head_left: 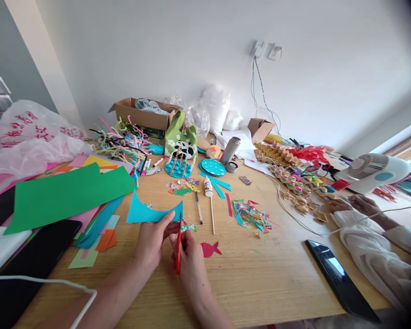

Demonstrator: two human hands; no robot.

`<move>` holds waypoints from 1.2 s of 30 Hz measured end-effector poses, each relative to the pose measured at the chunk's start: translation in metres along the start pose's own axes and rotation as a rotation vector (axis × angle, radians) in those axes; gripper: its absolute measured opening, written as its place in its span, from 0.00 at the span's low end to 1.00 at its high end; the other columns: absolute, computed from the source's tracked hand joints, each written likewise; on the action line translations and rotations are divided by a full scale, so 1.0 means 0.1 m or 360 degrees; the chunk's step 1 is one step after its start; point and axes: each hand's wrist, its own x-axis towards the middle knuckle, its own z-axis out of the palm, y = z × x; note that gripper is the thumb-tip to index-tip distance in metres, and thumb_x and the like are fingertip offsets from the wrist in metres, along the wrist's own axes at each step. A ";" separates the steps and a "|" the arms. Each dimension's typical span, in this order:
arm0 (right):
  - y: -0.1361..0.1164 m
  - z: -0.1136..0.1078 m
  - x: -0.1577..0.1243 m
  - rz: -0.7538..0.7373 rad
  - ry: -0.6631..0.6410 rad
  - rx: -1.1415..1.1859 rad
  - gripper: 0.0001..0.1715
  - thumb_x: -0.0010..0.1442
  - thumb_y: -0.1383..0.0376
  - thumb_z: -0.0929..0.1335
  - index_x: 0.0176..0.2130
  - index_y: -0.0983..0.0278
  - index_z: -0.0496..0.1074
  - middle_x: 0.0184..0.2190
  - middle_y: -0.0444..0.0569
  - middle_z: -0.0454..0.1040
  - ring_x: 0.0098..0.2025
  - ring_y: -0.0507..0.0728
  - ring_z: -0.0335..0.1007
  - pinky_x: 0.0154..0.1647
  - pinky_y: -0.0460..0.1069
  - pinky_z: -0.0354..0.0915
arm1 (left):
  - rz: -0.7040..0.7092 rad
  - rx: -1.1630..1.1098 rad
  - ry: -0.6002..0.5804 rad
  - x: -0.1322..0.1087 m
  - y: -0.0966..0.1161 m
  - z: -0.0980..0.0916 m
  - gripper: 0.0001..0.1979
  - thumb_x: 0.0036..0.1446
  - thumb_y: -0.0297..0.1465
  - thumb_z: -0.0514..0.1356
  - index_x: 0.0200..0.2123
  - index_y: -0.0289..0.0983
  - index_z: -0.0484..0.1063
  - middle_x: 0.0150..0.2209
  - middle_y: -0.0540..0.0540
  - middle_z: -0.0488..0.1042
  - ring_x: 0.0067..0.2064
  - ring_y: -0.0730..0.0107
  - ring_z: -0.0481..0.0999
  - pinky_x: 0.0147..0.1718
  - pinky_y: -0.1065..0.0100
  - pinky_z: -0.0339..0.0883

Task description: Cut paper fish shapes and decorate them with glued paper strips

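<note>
Between the thumb and fingers of my left hand (154, 240) is a piece of blue paper (142, 212) with a curved bite cut from its upper edge. My right hand (191, 256) grips red-handled scissors (178, 251), their blades pointing up at the paper's right end. Just right of that hand a red paper fish (210, 249) lies flat on the table. Small coloured paper bits (188, 225) show behind my fingers. A pen (198, 208), a thin stick (212, 214) and a small white bottle (208, 187) lie farther back.
Green paper sheets (68, 194) cover a stack at left. Paper scraps (251, 214) are heaped right of centre. A phone (339, 278) lies at the right front. Another person's hands (359, 205) work near a white fan (373, 171). A white cable (284, 205) crosses the table.
</note>
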 end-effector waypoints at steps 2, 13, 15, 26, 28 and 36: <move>0.01 0.00 0.01 0.0025 0.0004 -0.0003 0.15 0.59 0.55 0.66 0.27 0.61 0.63 0.20 0.41 0.65 0.21 0.51 0.59 0.22 0.45 0.51 | 0.0001 0.0006 0.0017 -0.01 0.00 0.00 0.21 0.35 0.32 0.72 0.35 0.30 0.76 0.31 0.40 0.82 0.30 0.55 0.81 0.27 0.64 0.74; -0.02 -0.01 0.01 0.0026 0.0023 0.0025 0.15 0.59 0.55 0.67 0.28 0.61 0.63 0.21 0.42 0.67 0.22 0.52 0.60 0.22 0.45 0.53 | 0.0010 0.0073 0.0017 0.00 -0.04 -0.02 0.22 0.35 0.33 0.72 0.37 0.31 0.77 0.32 0.41 0.82 0.29 0.57 0.81 0.28 0.63 0.74; -0.02 -0.01 0.01 0.0021 0.0027 0.0026 0.14 0.59 0.55 0.67 0.28 0.61 0.63 0.21 0.42 0.67 0.22 0.52 0.60 0.22 0.45 0.53 | 0.0024 0.0076 0.0021 0.01 -0.04 -0.02 0.22 0.35 0.33 0.72 0.38 0.32 0.77 0.33 0.41 0.82 0.29 0.57 0.81 0.28 0.63 0.74; -0.03 -0.04 0.04 -0.0019 0.0033 -0.0029 0.16 0.58 0.54 0.67 0.26 0.62 0.64 0.20 0.42 0.67 0.22 0.51 0.59 0.22 0.45 0.51 | 0.0143 0.0131 0.0026 -0.01 -0.05 -0.02 0.20 0.36 0.34 0.72 0.36 0.32 0.78 0.41 0.38 0.81 0.36 0.54 0.81 0.34 0.60 0.76; -0.04 -0.04 0.04 -0.0019 0.0028 -0.0028 0.16 0.58 0.54 0.67 0.26 0.62 0.65 0.20 0.42 0.67 0.22 0.51 0.59 0.22 0.45 0.52 | 0.0184 0.0140 0.0046 -0.01 -0.06 -0.02 0.19 0.36 0.34 0.72 0.34 0.33 0.78 0.41 0.39 0.81 0.36 0.55 0.81 0.34 0.61 0.76; -0.04 -0.03 0.03 0.0005 0.0024 0.0038 0.15 0.58 0.54 0.67 0.28 0.62 0.65 0.21 0.42 0.67 0.22 0.51 0.59 0.23 0.46 0.53 | 0.0236 0.0163 0.0047 0.02 -0.09 -0.04 0.21 0.36 0.33 0.72 0.37 0.33 0.78 0.41 0.40 0.81 0.36 0.56 0.81 0.33 0.63 0.75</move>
